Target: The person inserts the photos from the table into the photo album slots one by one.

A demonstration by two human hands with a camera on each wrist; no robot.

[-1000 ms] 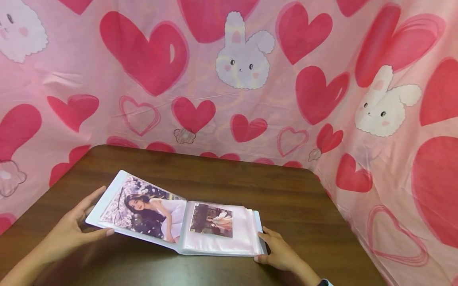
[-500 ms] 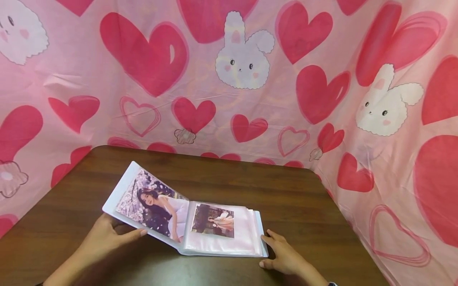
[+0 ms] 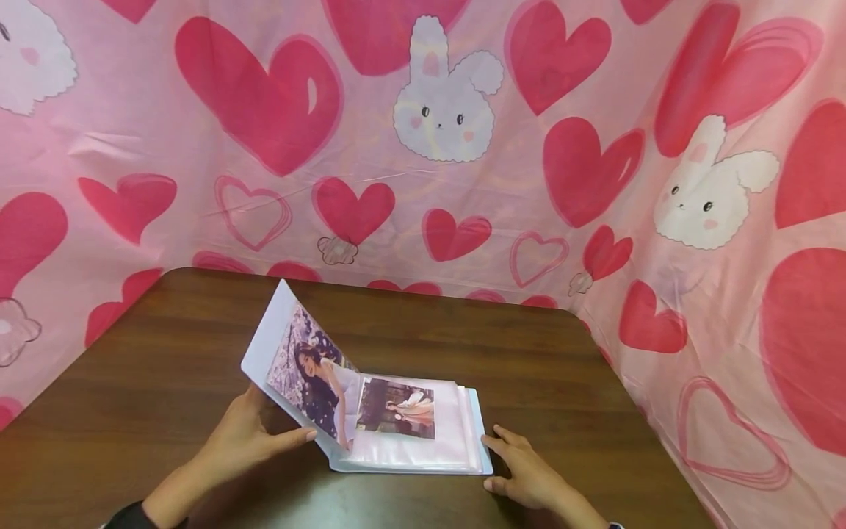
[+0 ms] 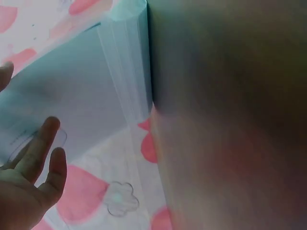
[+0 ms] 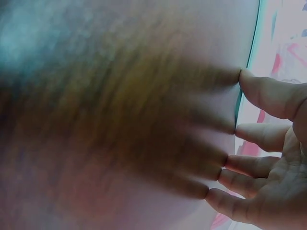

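A pale blue photo album [image 3: 413,450] lies spread on the brown table in the head view. Its left cover [image 3: 267,330] is raised and tilts to the right, with a large portrait photo [image 3: 330,389] on the inner side. On the right page, a smaller photo [image 3: 396,408] sits in a clear sleeve. My left hand [image 3: 238,441] supports the raised cover from behind with extended fingers, thumb at its lower edge; the left wrist view shows fingers [image 4: 48,134] against the cover's outside. My right hand [image 3: 525,470] rests spread on the table, fingertips beside the album's right edge.
The brown wooden table [image 3: 529,353] extends around the album. Behind it and along both sides hangs a pink cloth [image 3: 377,154] printed with red hearts and white rabbits. A dark band [image 3: 135,516] circles the left wrist.
My left hand has moved right, swinging the album's left cover up from a low slant to a steeper tilt. The right hand has shifted slightly right and stays by the album's right edge.
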